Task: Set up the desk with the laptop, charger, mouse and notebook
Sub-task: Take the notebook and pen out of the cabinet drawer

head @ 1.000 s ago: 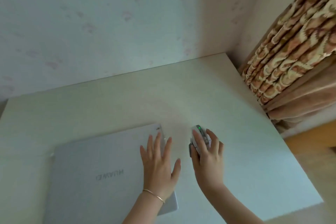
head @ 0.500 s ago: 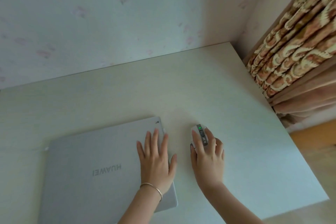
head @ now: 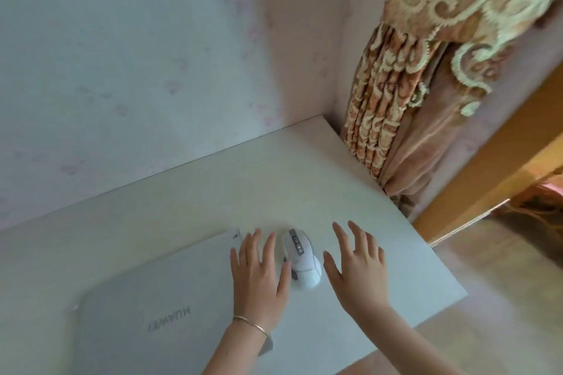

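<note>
White desk [head: 189, 192] set into a wall corner, patterned curtain [head: 405, 94] at its right end. Closed silver Huawei laptop [head: 146, 307] lies flat at the near left, lid up, logo reading upside down from the wearer's side. White wireless mouse [head: 300, 259] sits on the desktop just beside the laptop's right edge, between the two hands.

Left hand [head: 259, 277]: fingers spread, palm down over the laptop's right corner; looks to rest on the lid, contact not certain. Thin bangle [head: 251, 323] on that wrist. Right hand [head: 359, 268]: open, fingers fanned, to the right of the mouse and clear of it, holding nothing.

Handling, as a guess: laptop rigid, fairly heavy, smooth lid likely slippery; best taken by both side edges or opened at the front lip. Mouse light, hard shell, cupped from above.

Not seen: charger, notebook. Laptop's near-left corner runs out of frame; its near-right corner is hidden under the left wrist. Edges of the view are blurred.
</note>
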Demonstrator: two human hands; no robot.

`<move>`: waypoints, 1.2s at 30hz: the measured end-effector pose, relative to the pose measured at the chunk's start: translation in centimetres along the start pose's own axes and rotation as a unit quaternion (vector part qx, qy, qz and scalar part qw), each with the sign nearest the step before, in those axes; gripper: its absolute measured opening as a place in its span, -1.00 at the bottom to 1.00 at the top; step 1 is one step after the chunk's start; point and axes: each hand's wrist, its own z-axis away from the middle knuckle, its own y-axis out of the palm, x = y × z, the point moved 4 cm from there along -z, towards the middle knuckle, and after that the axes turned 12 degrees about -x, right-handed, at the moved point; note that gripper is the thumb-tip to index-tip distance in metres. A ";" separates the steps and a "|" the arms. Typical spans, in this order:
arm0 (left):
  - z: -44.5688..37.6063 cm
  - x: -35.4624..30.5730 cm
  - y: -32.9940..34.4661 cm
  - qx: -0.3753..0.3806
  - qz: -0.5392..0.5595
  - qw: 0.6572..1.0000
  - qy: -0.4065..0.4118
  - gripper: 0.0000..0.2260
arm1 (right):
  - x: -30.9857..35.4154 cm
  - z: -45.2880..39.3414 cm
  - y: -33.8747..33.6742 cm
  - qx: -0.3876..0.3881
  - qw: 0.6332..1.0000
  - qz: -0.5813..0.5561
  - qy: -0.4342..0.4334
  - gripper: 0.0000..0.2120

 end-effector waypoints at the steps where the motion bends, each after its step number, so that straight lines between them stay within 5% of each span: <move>1: -0.3 -1.7 -0.5 -0.003 0.021 0.999 0.025 -0.55 | -1.2 0.1 -1.6 -0.017 1.000 0.006 0.007 -0.49; 4: -0.9 -7.7 -1.0 0.011 0.080 0.988 0.133 -0.61 | -5.4 1.6 -7.0 -0.070 0.994 0.052 0.059 -0.51; 9: 1.2 -21.1 0.2 0.063 0.157 0.918 0.358 -0.68 | -14.1 9.0 -16.3 -0.168 0.952 0.125 0.224 -0.59; 15: 13.2 -38.8 1.8 0.145 0.237 0.809 0.517 -0.64 | -24.8 22.9 -27.0 -0.290 0.845 0.207 0.399 -0.57; 21: 31.1 -55.5 2.0 0.192 0.273 0.670 0.663 -0.63 | -35.1 38.9 -36.3 -0.320 0.735 0.280 0.529 -0.55; 27: 47.3 -70.7 4.3 0.236 0.251 0.576 0.741 -0.57 | -48.2 52.0 -42.7 -0.285 0.659 0.272 0.640 -0.51; 36: 62.7 -91.3 6.7 0.253 0.288 0.535 0.753 -0.60 | -65.5 61.7 -53.1 -0.260 0.620 0.299 0.677 -0.53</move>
